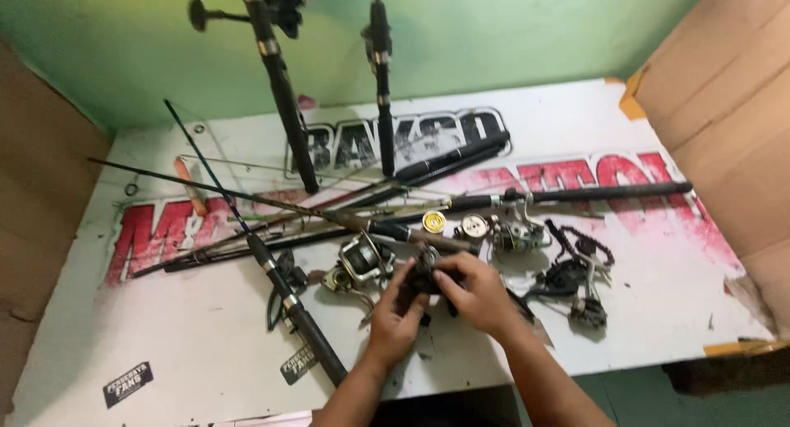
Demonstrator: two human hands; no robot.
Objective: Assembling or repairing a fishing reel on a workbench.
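Both hands, left hand (393, 308) and right hand (476, 291), clasp a small dark reel part (424, 276) just above the table's (206, 345) near edge, middle. Best kept low over the board, fingertips pinching firmly; silver reel (360, 261) and rods (288, 304) crowd close.

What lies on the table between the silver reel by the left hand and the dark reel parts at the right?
In the head view, both hands, left hand and right hand, lie between the silver reel and the dark reel parts, holding a small dark part.
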